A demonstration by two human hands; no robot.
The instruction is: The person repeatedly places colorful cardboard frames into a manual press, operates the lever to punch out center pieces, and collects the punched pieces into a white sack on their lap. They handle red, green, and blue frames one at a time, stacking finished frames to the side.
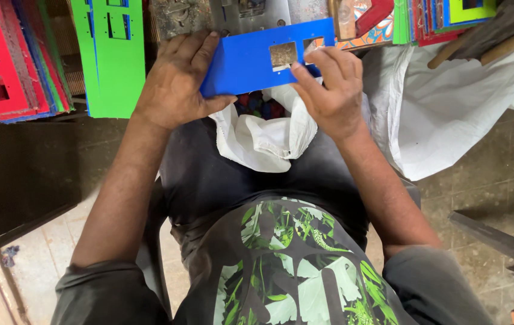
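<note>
I hold a flat blue plastic plate with rectangular cut-outs, level in front of me above my lap. My left hand grips its left end, thumb underneath. My right hand pinches the plate near a cut-out on the right side. Under the plate, on my lap, lies an open white plastic bag with small red and blue pieces inside.
Stacks of red plates and green plates with cut-outs stand at the left. More coloured plates lie at the top right above a large white sack. A dark bench is on the left, and a metal bar at the right.
</note>
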